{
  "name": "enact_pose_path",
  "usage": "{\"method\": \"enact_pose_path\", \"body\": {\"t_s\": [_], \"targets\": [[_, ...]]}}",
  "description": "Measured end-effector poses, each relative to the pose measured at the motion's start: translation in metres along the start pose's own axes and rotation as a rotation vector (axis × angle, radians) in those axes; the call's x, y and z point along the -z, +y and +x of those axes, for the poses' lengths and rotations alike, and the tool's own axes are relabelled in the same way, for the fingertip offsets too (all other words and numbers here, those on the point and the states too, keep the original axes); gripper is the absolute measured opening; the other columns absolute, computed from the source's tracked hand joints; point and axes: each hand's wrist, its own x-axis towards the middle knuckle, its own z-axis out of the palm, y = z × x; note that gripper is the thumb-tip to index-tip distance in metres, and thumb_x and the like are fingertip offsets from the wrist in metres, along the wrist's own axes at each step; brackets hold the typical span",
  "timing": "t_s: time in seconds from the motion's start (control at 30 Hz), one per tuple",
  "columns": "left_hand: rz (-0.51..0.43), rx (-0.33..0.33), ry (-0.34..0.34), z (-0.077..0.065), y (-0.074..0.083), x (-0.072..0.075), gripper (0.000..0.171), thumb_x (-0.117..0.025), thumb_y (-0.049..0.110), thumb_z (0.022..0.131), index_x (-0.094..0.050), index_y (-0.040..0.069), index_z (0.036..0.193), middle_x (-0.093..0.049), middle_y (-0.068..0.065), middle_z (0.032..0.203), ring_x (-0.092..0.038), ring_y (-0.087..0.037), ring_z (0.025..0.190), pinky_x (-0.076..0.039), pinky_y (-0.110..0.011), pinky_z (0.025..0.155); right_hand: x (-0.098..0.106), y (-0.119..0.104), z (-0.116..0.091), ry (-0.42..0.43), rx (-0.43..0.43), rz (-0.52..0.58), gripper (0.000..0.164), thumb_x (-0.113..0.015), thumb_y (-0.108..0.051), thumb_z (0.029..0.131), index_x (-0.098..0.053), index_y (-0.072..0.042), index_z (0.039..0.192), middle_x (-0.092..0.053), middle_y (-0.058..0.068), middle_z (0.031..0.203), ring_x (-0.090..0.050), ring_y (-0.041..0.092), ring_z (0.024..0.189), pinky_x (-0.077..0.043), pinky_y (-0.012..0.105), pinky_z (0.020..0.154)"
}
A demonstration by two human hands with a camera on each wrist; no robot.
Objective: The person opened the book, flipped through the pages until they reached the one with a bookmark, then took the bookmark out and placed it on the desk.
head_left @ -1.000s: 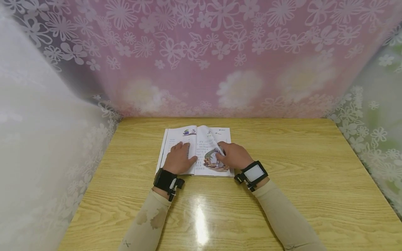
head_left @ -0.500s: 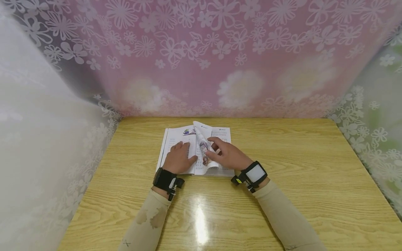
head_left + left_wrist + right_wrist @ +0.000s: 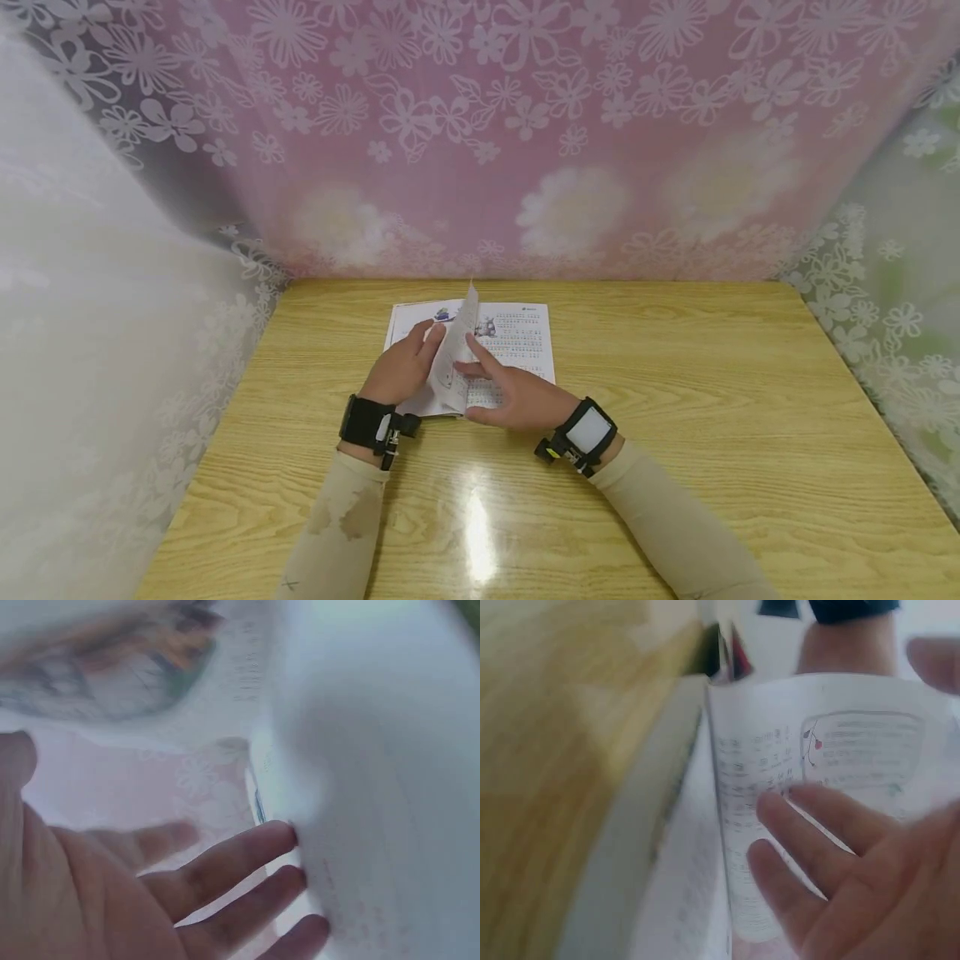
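An open book with printed text and small colour pictures lies on the table. One leaf stands nearly upright at its spine. My right hand is on the leaf's right side, its fingers spread and touching or almost touching the paper; in the right wrist view its fingers lie before a text box on that leaf. My left hand is over the left page, beside the leaf's other face. In the left wrist view its fingertips meet a white page, while the raised leaf curves above.
The book rests on a wood-grain table. A pink flowered curtain hangs behind the table, with pale sheets at both sides. Each wrist wears a black strap with a small camera.
My right hand has moved left, swinging the leaf from the right side up to nearly upright. My left hand has shifted left and turned, its thumb lifted from the page.
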Motion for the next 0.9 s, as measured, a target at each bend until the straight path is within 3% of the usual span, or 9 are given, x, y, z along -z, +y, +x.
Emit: {"method": "enact_pose_path", "body": {"t_s": [0.1, 0.2, 0.33, 0.4, 0.53, 0.63, 0.77, 0.9], "targets": [[-0.051, 0.020, 0.045, -0.003, 0.004, 0.010, 0.085, -0.022, 0.070, 0.095, -0.018, 0.011, 0.155, -0.049, -0.017, 0.137, -0.051, -0.029, 0.122, -0.044, -0.048, 0.091, -0.006, -0.002, 0.000, -0.069, 0.012, -0.124, 0.087, -0.057, -0.052, 0.092, -0.012, -0.016, 0.157, -0.036, -0.003, 0.150, -0.029, 0.014, 0.138, -0.029, 0.035, 0.108], [-0.013, 0.011, 0.107, -0.007, 0.011, 0.020, 0.085, -0.033, 0.067, 0.095, -0.017, 0.010, 0.155, -0.042, -0.018, 0.142, -0.043, -0.031, 0.128, -0.040, -0.049, 0.095, -0.010, -0.001, 0.000, -0.089, 0.033, -0.198, 0.076, -0.055, -0.053, 0.093, -0.030, -0.014, 0.153, -0.034, -0.003, 0.150, -0.029, 0.013, 0.138, -0.027, 0.031, 0.109], [0.128, -0.064, 0.188, -0.017, 0.028, 0.031, 0.070, -0.051, 0.050, 0.096, -0.036, 0.006, 0.148, -0.038, -0.019, 0.143, -0.034, -0.036, 0.132, -0.035, -0.049, 0.100, -0.012, 0.001, 0.000, -0.076, 0.080, -0.212, 0.068, -0.054, -0.052, 0.094, -0.042, -0.013, 0.147, -0.036, -0.001, 0.150, -0.031, 0.014, 0.137, -0.026, 0.031, 0.109], [0.184, -0.132, 0.188, -0.021, 0.036, 0.032, 0.060, -0.056, 0.042, 0.095, -0.045, 0.006, 0.142, -0.038, -0.018, 0.143, -0.030, -0.036, 0.134, -0.033, -0.048, 0.103, -0.012, 0.003, 0.001, -0.075, 0.109, -0.213, 0.064, -0.054, -0.051, 0.094, -0.045, -0.012, 0.145, -0.036, 0.000, 0.150, -0.031, 0.015, 0.137, -0.026, 0.032, 0.110], [0.241, -0.252, 0.066, -0.021, 0.043, 0.021, 0.046, -0.055, 0.032, 0.098, -0.052, 0.011, 0.138, -0.038, -0.012, 0.145, -0.029, -0.029, 0.137, -0.031, -0.043, 0.106, -0.011, 0.003, 0.001, -0.081, 0.148, -0.222, 0.059, -0.054, -0.048, 0.095, -0.050, -0.012, 0.141, -0.039, 0.003, 0.148, -0.032, 0.017, 0.137, -0.025, 0.032, 0.110], [0.245, -0.285, -0.067, -0.018, 0.039, 0.009, 0.040, -0.052, 0.025, 0.100, -0.053, 0.013, 0.138, -0.038, -0.012, 0.147, -0.032, -0.027, 0.136, -0.031, -0.041, 0.106, -0.010, 0.003, -0.001, -0.092, 0.138, -0.224, 0.056, -0.054, -0.048, 0.095, -0.052, -0.015, 0.140, -0.039, -0.001, 0.147, -0.032, 0.015, 0.136, -0.027, 0.030, 0.109], [0.258, -0.251, -0.163, -0.015, 0.032, -0.004, 0.044, -0.050, 0.018, 0.100, -0.046, 0.011, 0.144, -0.034, -0.016, 0.149, -0.032, -0.032, 0.136, -0.031, -0.044, 0.107, -0.007, 0.002, -0.003, -0.105, 0.110, -0.233, 0.054, -0.053, -0.049, 0.095, -0.049, -0.021, 0.141, -0.035, -0.008, 0.148, -0.031, 0.010, 0.136, -0.028, 0.029, 0.108], [0.276, -0.166, -0.165, -0.012, 0.028, -0.009, 0.051, -0.052, 0.019, 0.099, -0.040, 0.009, 0.148, -0.032, -0.017, 0.150, -0.031, -0.034, 0.136, -0.031, -0.046, 0.106, -0.002, 0.004, -0.003, -0.085, 0.085, -0.249, 0.049, -0.055, -0.043, 0.096, -0.052, -0.019, 0.138, -0.040, -0.007, 0.145, -0.037, 0.010, 0.133, -0.031, 0.028, 0.106]]}}
